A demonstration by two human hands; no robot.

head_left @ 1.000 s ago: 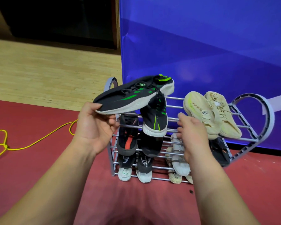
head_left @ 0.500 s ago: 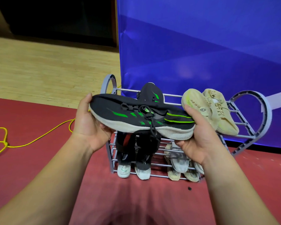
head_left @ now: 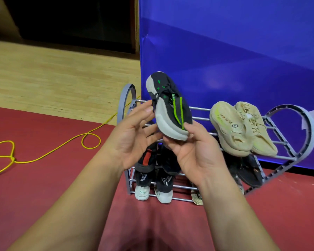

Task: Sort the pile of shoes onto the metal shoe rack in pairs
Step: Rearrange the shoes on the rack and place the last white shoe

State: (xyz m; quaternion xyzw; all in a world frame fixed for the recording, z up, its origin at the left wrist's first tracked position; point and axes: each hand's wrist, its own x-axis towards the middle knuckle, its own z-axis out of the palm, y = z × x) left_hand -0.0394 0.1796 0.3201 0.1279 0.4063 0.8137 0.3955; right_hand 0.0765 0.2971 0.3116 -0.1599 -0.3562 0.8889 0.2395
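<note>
Black knit shoe (head_left: 172, 105), green stripes, pale sole: held in the air above the left end of the top tier of the rack (head_left: 313, 131), toe far and high, heel near, sole turned left.

Right grip (head_left: 194, 153): closed round the heel, thumb on top, fingers beneath.

Left grip (head_left: 132, 138): released, fingers spread and laid lightly against the sole edge, nothing clasped.

Step in hand, as judged: the shoe is being lined up for setting on the top tier. Its mate is not seen; it may be hidden behind the held shoe.

Next move, as judged: the toe is to be lowered onto the bars at the left of the top tier, clear of the beige pair, and the sole set flat across two bars so that it does not slip through.

Rack contents:
- Top tier, right: beige pair (head_left: 239, 127), side by side, touching.
- Middle tier, left: black-and-red pair (head_left: 147, 156), partly hidden by the grips; right: dark shoes (head_left: 248, 171), number unclear.
- Bottom tier, left: black pair with white toes (head_left: 152, 185); right: one tan sole glimpsed, the rest hidden.

Floor, left: yellow cord (head_left: 62, 147), looped.
</note>
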